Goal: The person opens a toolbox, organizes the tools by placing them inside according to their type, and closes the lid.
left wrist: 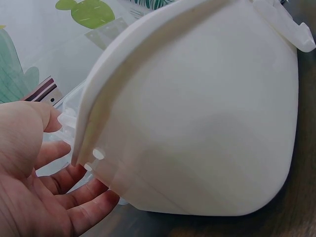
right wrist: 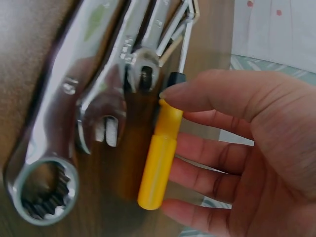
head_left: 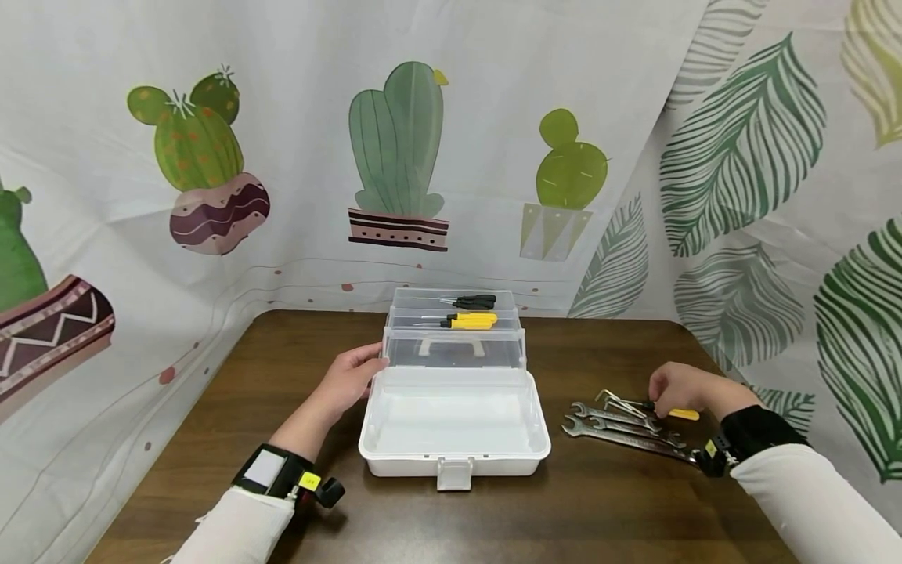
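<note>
While the toolbox (head_left: 454, 419) stands open, its trays (head_left: 402, 319) hold screwdrivers (head_left: 472, 322).

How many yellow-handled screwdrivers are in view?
3. One yellow-handled screwdriver is beside the wrenches; a front one and a rear one lie in the clear middle tier of the toolbox. Overlap there may hide more.

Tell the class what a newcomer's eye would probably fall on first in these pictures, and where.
Probably the open white box in the middle of the table, with black and yellow screwdrivers in its raised clear trays. Next, the right hand with its thumb on a yellow screwdriver, beside shiny wrenches. Then the big cactus prints on the white cloth behind.
</note>
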Demonstrator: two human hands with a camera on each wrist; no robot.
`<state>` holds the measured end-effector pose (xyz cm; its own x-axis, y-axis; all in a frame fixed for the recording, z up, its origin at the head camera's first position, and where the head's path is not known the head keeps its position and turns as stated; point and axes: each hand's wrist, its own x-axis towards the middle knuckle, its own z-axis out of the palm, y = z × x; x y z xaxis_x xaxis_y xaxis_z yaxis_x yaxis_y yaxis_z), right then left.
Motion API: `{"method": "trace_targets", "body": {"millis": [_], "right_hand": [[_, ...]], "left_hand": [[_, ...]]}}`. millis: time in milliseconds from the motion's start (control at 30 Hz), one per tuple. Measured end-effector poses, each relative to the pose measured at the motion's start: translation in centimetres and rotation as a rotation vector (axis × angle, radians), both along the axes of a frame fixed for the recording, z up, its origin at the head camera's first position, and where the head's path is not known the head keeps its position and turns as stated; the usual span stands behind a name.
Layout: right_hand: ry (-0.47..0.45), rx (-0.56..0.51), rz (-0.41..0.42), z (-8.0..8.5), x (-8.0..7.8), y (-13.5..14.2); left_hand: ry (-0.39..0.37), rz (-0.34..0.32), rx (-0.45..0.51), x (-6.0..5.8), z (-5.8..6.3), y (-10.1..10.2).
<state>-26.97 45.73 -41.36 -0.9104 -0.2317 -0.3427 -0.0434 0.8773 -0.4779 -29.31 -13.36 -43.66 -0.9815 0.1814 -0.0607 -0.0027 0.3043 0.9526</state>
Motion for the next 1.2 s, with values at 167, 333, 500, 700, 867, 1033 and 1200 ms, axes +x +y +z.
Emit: {"method": "trace_targets", "body": {"millis": [167, 333, 500, 700, 867, 1033, 1200], "right_hand": [[0.021, 0.010, 0.023, -0.59, -0.12, 0.10], [0.070, 0.026, 0.034, -0.83, -0.07, 0.10], [0.111, 0.039, 0.055, -0.81, 0.02, 0.12], [0.122, 0.042, 0.055, -0.80, 0.01, 0.10], [0.127, 0.028, 0.056, -0.84, 0.00, 0.19], [0.151, 0.028, 0.061, -0.77, 0.01, 0.16], [0.159, 0.048, 0.055, -0.26, -0.20, -0.01]], "left_hand": [[-0.005, 0.002, -0.002, 0.01, 0.08, -0.01], [-0.017, 0.007, 0.002, -0.27, -0.16, -0.06], [-0.021, 0.011, 0.005, -0.43, -0.36, -0.06], [-0.024, 0.007, 0.004, -0.35, -0.33, -0.08], [-0.024, 0.012, 0.000, -0.33, -0.22, -0.04], [-0.021, 0.006, -0.006, -0.42, -0.27, 0.03], [-0.031, 0.011, -0.017, -0.36, -0.16, 0.04]]}}
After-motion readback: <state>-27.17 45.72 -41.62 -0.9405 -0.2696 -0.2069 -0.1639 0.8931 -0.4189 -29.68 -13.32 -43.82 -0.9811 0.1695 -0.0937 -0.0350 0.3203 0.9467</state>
